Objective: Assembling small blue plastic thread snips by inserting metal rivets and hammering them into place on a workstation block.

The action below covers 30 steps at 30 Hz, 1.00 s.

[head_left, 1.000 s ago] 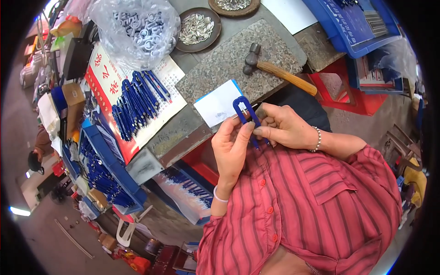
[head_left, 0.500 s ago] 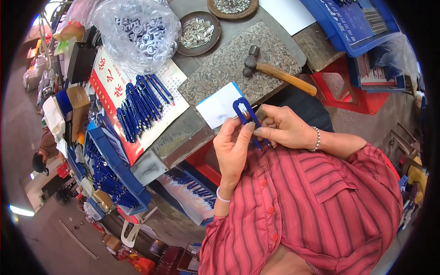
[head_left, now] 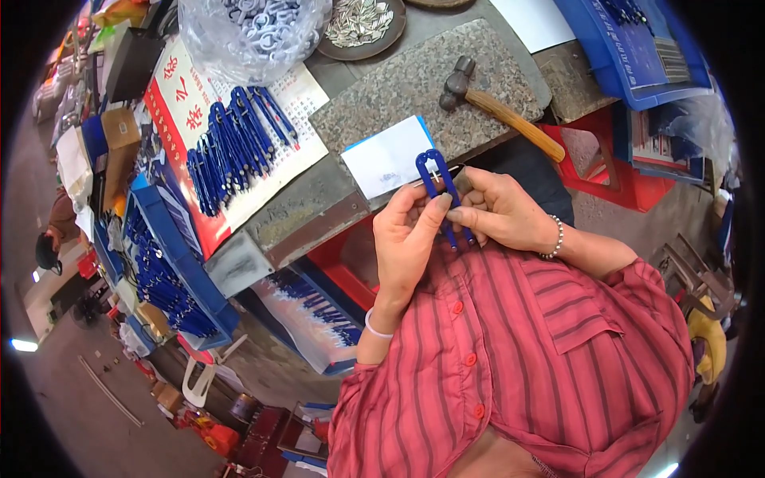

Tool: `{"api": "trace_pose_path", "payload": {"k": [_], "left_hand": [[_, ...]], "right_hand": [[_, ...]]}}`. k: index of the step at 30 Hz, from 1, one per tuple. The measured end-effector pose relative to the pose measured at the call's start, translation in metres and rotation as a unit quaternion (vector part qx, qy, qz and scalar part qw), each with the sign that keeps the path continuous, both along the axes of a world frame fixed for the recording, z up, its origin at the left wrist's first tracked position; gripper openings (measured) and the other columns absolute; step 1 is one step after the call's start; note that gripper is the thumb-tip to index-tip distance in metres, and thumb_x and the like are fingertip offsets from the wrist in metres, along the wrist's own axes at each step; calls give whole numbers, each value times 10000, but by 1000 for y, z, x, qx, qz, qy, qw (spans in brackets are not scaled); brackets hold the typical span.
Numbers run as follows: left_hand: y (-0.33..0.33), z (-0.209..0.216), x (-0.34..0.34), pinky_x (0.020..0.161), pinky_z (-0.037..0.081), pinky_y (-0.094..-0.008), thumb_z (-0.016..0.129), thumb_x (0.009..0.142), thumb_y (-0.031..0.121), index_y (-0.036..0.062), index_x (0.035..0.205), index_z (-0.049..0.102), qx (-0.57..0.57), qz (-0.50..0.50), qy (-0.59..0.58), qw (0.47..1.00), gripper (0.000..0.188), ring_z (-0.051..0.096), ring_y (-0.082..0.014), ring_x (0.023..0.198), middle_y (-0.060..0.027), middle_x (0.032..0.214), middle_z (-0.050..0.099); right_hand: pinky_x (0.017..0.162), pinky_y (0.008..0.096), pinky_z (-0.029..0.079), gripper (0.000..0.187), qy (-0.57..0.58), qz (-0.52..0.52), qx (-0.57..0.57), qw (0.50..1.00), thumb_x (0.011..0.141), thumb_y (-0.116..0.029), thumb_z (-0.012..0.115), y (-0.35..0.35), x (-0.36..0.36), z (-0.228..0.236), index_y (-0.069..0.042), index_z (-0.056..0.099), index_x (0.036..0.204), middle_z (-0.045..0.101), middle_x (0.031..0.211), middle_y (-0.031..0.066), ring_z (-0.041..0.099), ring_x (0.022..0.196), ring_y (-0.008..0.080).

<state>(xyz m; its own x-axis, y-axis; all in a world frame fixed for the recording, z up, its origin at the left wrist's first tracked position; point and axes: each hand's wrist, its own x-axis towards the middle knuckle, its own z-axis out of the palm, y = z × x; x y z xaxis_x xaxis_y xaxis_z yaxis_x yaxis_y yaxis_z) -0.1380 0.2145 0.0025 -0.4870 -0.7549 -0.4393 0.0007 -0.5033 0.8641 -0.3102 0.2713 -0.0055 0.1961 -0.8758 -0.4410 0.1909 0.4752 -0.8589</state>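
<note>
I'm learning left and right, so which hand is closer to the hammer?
The right hand, below the hammer in the picture. The left hand is farther away, lower and to the left.

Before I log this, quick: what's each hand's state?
Left hand: closed, holding a blue U-shaped cord loop.
Right hand: closed on that loop.

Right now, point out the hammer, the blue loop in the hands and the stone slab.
Hammer [head_left: 514, 123]: head view, on the wooden handle.
Blue loop [head_left: 446, 178]: head view, on its right strand, below the bend.
Stone slab [head_left: 398, 89]: head view, on its bare speckled top.
</note>
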Motion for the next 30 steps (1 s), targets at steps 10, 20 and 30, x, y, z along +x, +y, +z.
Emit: {"api": "trace_pose_path", "payload": {"k": [10, 20, 30], "left_hand": [[-1, -8, 5, 663, 488, -203, 636, 941, 82, -35, 1088, 624, 64, -1, 28, 998, 188, 605, -68, 769, -41, 933, 670], [3, -12, 4, 689, 501, -204, 657, 930, 99, -36, 1064, 632, 44, -8, 0, 999, 192, 604, -58, 760, -41, 906, 671], [4, -24, 0, 577, 415, -242, 706, 861, 103, -29, 980, 673, -129, -50, -76, 987, 181, 505, -86, 630, -34, 753, 548]], "right_hand": [[433, 198, 403, 173, -16, -13, 41, 999, 957, -147, 605, 2, 5, -2, -12, 497, 969, 604, 697, 33, 523, 508, 48], [478, 193, 452, 206, 14, 16, 39, 999, 970, -138, 588, 10, 7, -12, -23, 507, 1120, 607, 729, 13, 571, 540, 54], [497, 196, 470, 227, -1, -42, 31, 999, 963, -115, 595, 15, 10, -12, -9, 495, 1136, 604, 719, 10, 599, 570, 64]]}}
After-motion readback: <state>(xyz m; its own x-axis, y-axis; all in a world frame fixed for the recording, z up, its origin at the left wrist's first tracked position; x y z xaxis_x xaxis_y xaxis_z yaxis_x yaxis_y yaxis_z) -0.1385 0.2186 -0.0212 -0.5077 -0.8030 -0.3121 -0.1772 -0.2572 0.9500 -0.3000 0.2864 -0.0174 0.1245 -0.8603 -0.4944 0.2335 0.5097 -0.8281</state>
